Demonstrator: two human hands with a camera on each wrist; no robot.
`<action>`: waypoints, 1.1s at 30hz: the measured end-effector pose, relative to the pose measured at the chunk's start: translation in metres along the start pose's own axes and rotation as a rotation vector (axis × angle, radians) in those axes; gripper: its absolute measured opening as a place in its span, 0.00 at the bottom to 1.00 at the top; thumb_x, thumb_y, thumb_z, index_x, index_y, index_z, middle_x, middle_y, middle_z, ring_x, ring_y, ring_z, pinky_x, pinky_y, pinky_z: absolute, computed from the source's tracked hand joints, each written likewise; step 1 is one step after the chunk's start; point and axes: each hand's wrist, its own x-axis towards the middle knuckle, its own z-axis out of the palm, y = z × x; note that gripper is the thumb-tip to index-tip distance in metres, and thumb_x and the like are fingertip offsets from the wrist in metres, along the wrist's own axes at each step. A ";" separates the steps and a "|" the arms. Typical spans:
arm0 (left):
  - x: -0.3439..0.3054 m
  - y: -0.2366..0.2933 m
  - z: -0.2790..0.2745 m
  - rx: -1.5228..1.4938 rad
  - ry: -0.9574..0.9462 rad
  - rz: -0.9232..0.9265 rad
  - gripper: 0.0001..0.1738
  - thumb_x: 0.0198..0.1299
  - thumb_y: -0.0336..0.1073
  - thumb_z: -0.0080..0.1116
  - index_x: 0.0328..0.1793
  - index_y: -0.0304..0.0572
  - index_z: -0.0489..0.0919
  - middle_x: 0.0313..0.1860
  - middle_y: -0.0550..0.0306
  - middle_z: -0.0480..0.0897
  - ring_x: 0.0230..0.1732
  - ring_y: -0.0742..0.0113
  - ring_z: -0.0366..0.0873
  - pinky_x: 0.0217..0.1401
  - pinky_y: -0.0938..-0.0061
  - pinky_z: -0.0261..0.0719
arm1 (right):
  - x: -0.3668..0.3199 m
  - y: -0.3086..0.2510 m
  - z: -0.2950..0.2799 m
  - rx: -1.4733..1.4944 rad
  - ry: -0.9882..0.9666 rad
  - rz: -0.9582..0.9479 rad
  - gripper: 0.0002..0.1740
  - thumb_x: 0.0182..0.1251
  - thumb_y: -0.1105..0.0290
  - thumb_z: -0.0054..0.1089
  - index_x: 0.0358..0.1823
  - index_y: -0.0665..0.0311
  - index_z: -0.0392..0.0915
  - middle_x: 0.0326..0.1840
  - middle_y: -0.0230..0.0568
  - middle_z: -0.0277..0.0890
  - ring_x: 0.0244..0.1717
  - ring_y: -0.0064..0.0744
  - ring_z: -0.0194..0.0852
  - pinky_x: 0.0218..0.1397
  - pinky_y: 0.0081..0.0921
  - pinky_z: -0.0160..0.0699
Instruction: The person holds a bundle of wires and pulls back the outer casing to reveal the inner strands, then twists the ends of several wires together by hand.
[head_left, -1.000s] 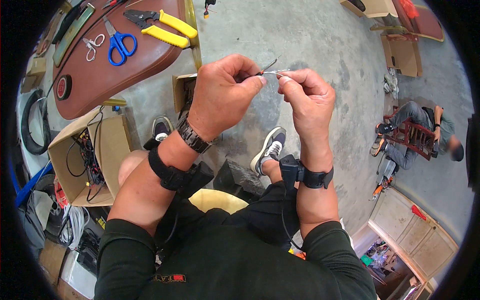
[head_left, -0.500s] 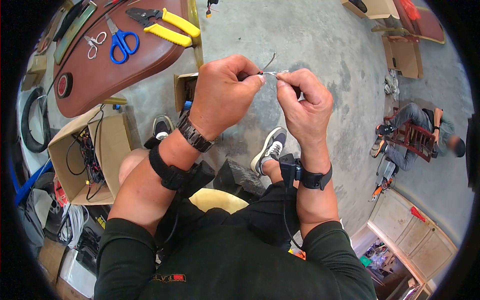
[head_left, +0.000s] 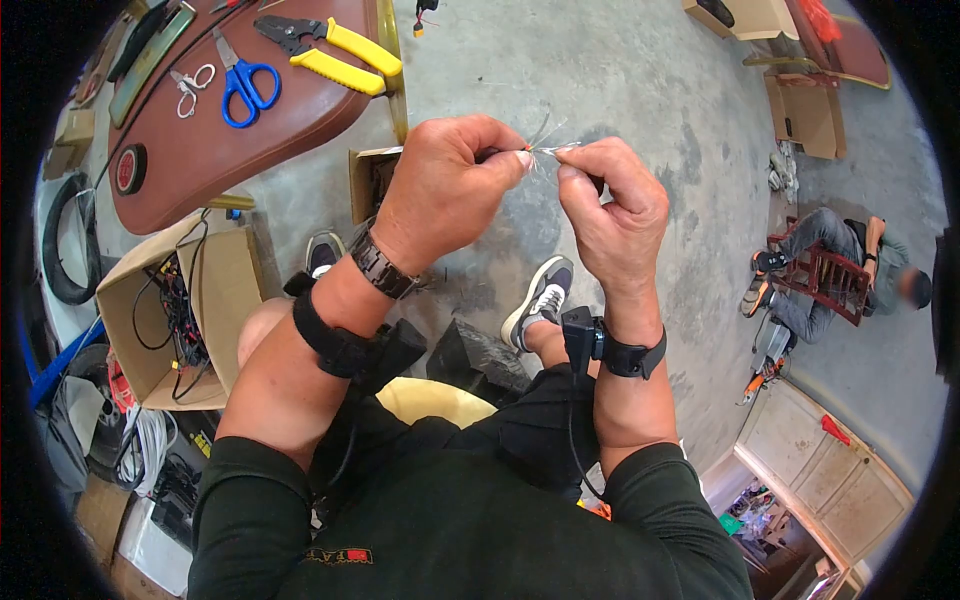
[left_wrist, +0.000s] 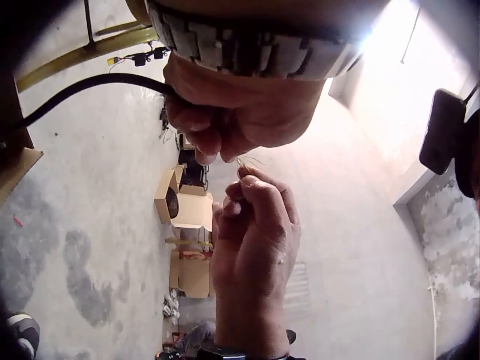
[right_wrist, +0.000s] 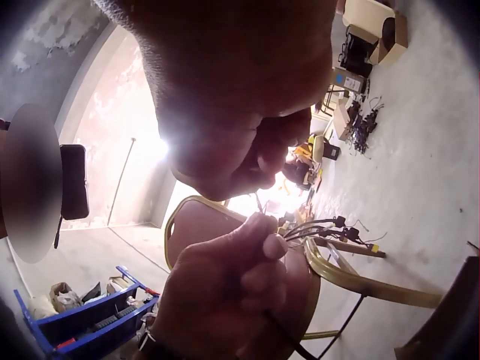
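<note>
The left hand (head_left: 450,192) grips a cable (left_wrist: 97,78), its bare wires (head_left: 546,150) running sideways across to the right hand (head_left: 622,200), which pinches some.

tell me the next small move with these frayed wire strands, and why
Perhaps the right grip should gather and twist the loose strands together: in the head view they fan out between the two grips, and the left grip holds the black cable, which could steady things.
</note>
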 end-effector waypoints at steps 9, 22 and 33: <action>0.001 0.006 0.000 0.080 0.013 0.071 0.07 0.56 0.30 0.65 0.36 0.32 0.84 0.24 0.52 0.83 0.24 0.73 0.76 0.29 0.76 0.74 | -0.003 0.002 -0.002 0.211 0.003 0.207 0.06 0.58 0.83 0.60 0.34 0.66 0.82 0.27 0.25 0.74 0.29 0.13 0.68 0.31 0.15 0.66; -0.001 0.008 -0.001 0.202 0.020 0.194 0.05 0.57 0.27 0.67 0.38 0.34 0.83 0.24 0.64 0.81 0.26 0.82 0.73 0.28 0.82 0.71 | 0.002 0.003 -0.007 0.369 -0.009 0.429 0.03 0.64 0.76 0.64 0.35 0.69 0.81 0.28 0.27 0.78 0.30 0.12 0.70 0.33 0.13 0.68; 0.002 0.007 -0.002 0.236 -0.016 0.256 0.05 0.56 0.26 0.68 0.36 0.35 0.83 0.23 0.61 0.81 0.25 0.80 0.73 0.28 0.80 0.71 | 0.006 0.005 -0.010 0.347 -0.050 0.424 0.02 0.63 0.77 0.63 0.36 0.68 0.82 0.29 0.28 0.79 0.31 0.13 0.71 0.34 0.13 0.68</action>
